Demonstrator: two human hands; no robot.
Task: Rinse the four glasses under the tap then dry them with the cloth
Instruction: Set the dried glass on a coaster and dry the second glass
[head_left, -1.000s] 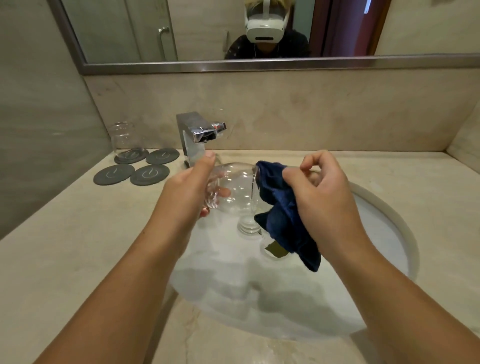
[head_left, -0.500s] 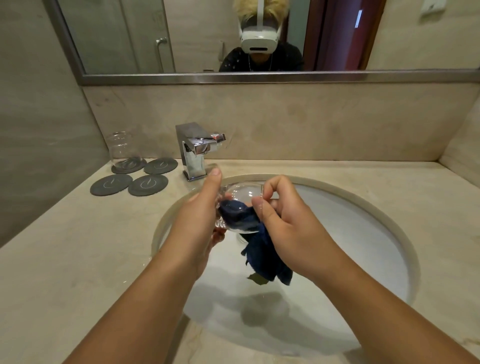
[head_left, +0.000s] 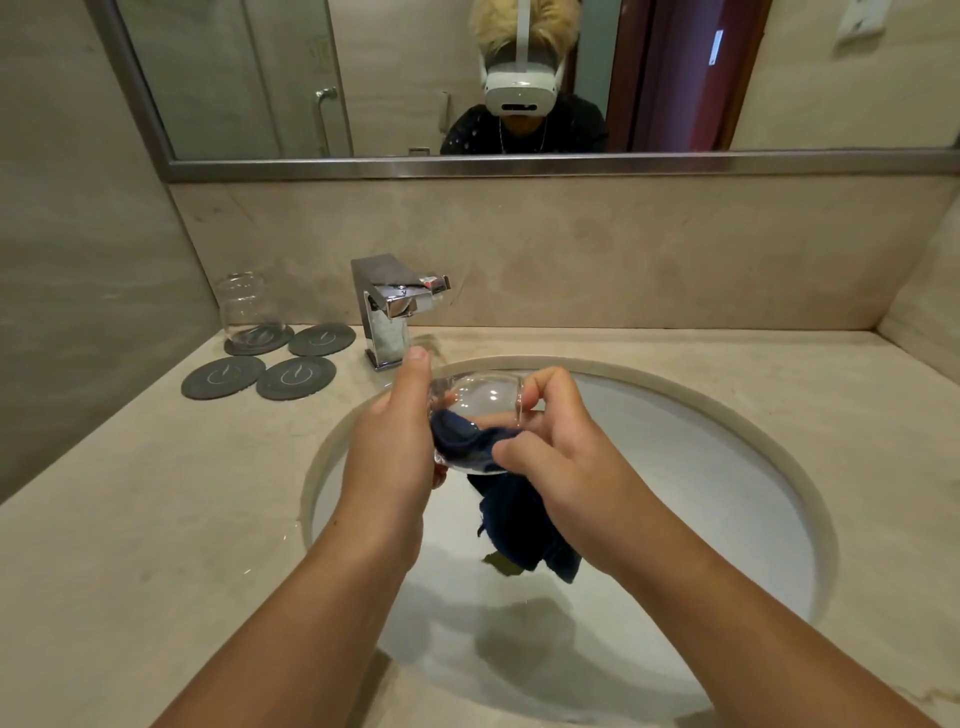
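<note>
Left hand (head_left: 395, 457): grip wrapped round a clear glass (head_left: 483, 395), held on its side above the sink (head_left: 727, 415). Right hand (head_left: 566, 467): grip pinching a dark blue cloth (head_left: 519, 525). Part of the cloth is stuffed inside the glass, the rest hangs below over the basin. Second glass (head_left: 247, 306) stands upright on the back-left of four round grey coasters (head_left: 296, 378), on the worktop (head_left: 156, 493) left of the chrome tap (head_left: 389, 312). Each coaster has a pale flame-like logo; any lettering is too small to read.
</note>
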